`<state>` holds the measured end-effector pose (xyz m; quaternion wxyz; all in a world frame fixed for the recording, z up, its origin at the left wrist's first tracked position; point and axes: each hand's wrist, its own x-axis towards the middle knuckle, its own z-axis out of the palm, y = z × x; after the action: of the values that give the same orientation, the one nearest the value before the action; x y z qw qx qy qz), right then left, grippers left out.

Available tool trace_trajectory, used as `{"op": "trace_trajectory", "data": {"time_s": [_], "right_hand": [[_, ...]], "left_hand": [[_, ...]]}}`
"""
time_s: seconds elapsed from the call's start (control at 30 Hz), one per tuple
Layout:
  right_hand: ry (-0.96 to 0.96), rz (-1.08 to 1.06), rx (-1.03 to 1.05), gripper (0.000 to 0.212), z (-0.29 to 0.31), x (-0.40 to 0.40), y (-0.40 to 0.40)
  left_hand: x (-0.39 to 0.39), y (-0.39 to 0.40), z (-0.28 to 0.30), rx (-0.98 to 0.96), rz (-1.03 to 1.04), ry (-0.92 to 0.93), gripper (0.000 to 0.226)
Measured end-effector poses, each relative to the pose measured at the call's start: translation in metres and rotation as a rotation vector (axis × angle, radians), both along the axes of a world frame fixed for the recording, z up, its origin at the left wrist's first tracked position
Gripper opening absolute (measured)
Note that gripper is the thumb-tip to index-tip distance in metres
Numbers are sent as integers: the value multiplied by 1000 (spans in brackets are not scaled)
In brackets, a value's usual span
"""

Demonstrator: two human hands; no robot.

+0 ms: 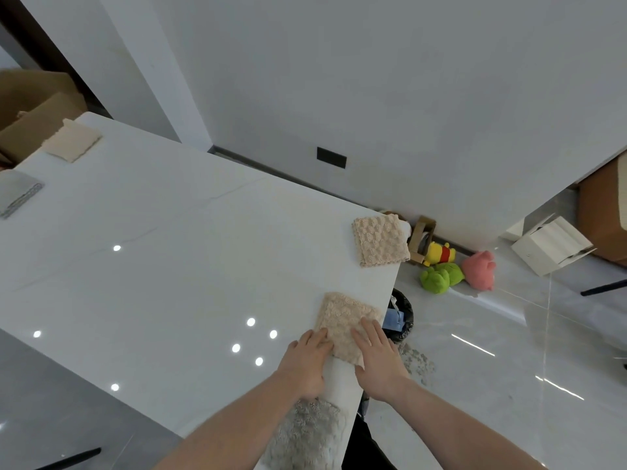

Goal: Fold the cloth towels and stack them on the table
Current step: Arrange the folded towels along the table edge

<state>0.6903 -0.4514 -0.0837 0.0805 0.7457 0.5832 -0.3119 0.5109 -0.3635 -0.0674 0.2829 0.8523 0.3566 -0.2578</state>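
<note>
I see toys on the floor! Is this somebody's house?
Probably a home, perhaps newly moved into. Plush toys lie on the glossy tiled floor, cardboard boxes stand by the wall, and someone folds a beige towel on a white table.

The single head view looks steeply down, close over the white table (142, 232) corner.

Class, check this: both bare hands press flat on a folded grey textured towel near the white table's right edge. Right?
Not quite. The head view shows the left hand and right hand pressing a folded beige textured towel, not grey, near the white table's right edge.
</note>
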Motion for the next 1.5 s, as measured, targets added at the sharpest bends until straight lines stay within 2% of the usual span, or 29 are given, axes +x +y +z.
{"op": "trace_trajectory", "data": {"time_s": [0.07, 0.23, 0.4, 0.57, 0.63, 0.83, 1.07, 1.17, 1.3, 1.5], "right_hand": [[-3, 24, 25, 78, 2, 3, 0], [74, 50, -118, 87, -1, 6, 0], [162, 14, -138, 78, 1, 19, 19], [296, -197, 96, 50, 11, 49, 38], [311, -271, 180, 47, 16, 67, 47], [263, -454, 262, 58, 17, 127, 89], [271, -560, 181, 74, 9, 167, 129], [257, -566, 145, 77, 4, 178, 142], [332, -591, 116, 78, -4, 186, 151], [431, -723, 55, 78, -14, 184, 148]], "left_hand": [[2, 1, 1, 0, 9, -9, 73], [8, 4, 4, -72, 41, 38, 75], [21, 18, 10, -98, 29, 75, 68], [38, 38, 19, -48, 177, -47, 58], [48, 48, 23, -18, 254, -133, 53], [91, 84, 24, -43, 437, -294, 47], [147, 120, 11, -145, 524, -316, 56], [166, 129, 4, -248, 613, -327, 57], [184, 136, -5, -389, 770, -350, 62], [200, 139, -13, -478, 833, -375, 68]]}}
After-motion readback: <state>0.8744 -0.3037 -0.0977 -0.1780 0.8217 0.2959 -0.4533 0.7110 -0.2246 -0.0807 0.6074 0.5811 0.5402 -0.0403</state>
